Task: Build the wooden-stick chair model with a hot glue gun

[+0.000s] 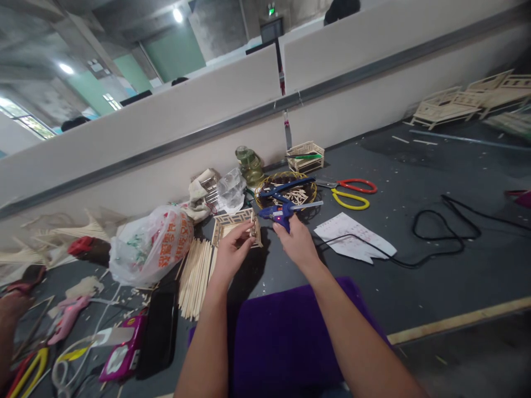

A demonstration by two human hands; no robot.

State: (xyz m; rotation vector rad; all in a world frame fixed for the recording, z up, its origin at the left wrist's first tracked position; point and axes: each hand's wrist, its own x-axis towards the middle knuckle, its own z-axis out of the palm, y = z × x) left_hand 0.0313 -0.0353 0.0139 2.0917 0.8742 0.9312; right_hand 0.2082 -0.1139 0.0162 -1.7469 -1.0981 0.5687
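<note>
My left hand sits just left of the frame's centre, its fingers pinched on the right edge of a small pale wooden stick frame, which lies tilted on the dark grey tabletop. My right hand is just beside it, at centre, fingers clenched around the handle of a blue hot glue gun whose nozzle points left, right at the frame's corner where my left fingers pinch. A black cable loops across the tabletop to the right.

Below and left of the frame lies a bundle of thin pale wooden sticks. Left of that sits a crumpled white plastic bag with orange lettering. Just above the glue gun is a round woven basket holding short sticks, and to its right lie scissors with one red and one yellow handle. A creased white paper sheet lies right of my right hand. A purple cloth covers the bottom centre, between my forearms. Finished small wooden stick furniture stands at the upper right.
</note>
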